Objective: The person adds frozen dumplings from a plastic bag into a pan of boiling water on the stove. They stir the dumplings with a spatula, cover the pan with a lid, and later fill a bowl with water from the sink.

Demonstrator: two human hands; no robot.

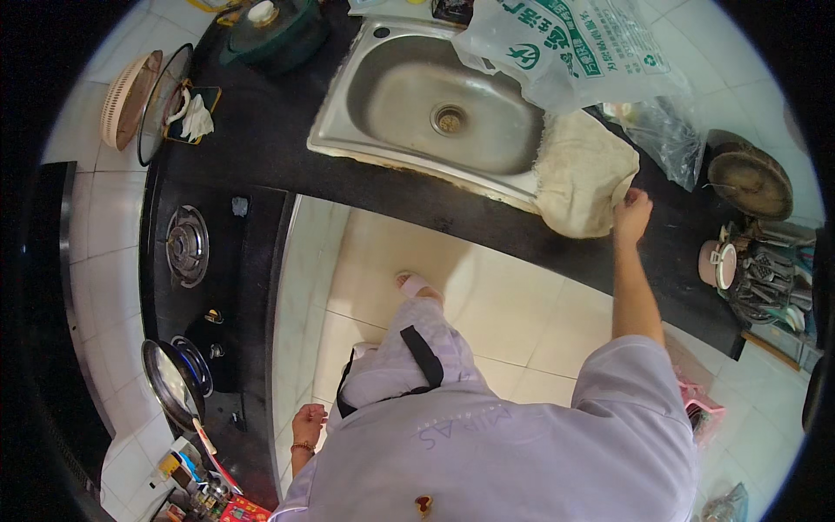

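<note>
At the right end of the sink, a cream cloth (584, 173) lies partly on the metal rim and partly on the black countertop (483, 218). My right hand (633, 210) pinches the cloth's right edge between its fingertips. The stainless steel sink (398, 98) holds no visible water, and its drain strainer (449, 120) shows. Low at my side, beside the stove's front, hangs my left hand (308, 423) with loosely curled fingers and nothing visible in it. A bracelet (303, 447) circles that wrist.
A white plastic bag (561, 52) with green print overhangs the sink's back right. On the left stove, a frying pan (171, 385) holding a utensil sits over a blue flame (189, 365). A dark green pot (277, 36) stands left of the sink; a utensil rack (766, 280) stands far right.
</note>
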